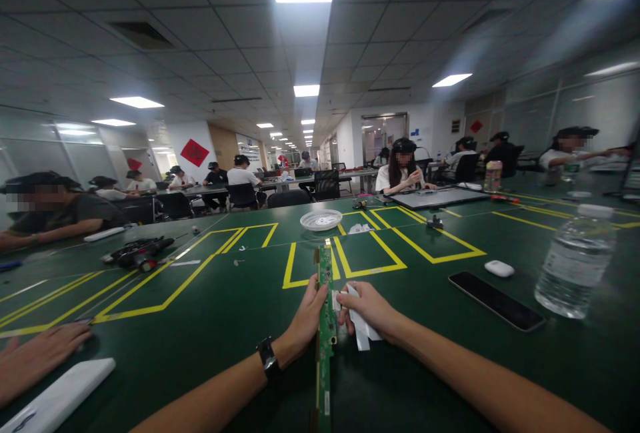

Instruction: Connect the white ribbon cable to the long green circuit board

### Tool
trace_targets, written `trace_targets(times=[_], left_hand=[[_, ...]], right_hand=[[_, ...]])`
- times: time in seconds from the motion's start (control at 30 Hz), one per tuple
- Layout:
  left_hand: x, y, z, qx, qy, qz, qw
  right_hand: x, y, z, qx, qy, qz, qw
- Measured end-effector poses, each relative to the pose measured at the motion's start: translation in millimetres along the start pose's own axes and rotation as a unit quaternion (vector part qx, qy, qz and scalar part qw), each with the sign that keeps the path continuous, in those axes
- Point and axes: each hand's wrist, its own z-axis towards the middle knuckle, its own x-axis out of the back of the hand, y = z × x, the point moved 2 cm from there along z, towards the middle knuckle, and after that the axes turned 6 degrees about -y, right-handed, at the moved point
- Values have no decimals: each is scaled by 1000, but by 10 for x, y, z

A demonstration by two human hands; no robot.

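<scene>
We grip the long, narrow circuit board (326, 329) in our curled left hand (307, 316); at its right edge, our right hand (373, 309) pinches a flat white strip (361, 333). Beyond the board sits a round, perforated basket (321, 220).

1. Two hands of the wearer: one left hand (306, 316), one right hand (371, 311).
2. One circuit board (325, 346).
3. White strips (365, 333): one or two (the overlap hides which).
4. One wristwatch (269, 357).
5. One round white basket (321, 221).
6. One phone (497, 300).
7. One small white case (499, 269).
8. One large clear bottle (575, 266).
9. Red wall signs (195, 153): at least three.
10. One co-worker's hand (47, 351), lower left.
</scene>
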Motion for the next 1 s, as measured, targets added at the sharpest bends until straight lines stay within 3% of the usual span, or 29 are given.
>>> trace_targets(times=[0.27,0.67,1.0], left_hand=[[9,-53,-6,-10,31,-18,999],[-64,-22,-50,29,-30,-50,998],[-29,-53,-68,26,-3,-22,999]], right_hand=[[-40,-34,-19,14,32,0,999],[-5,-79,-65,-28,-24,-23,999],[-103,-82,-73,-21,-1,-37,999]])
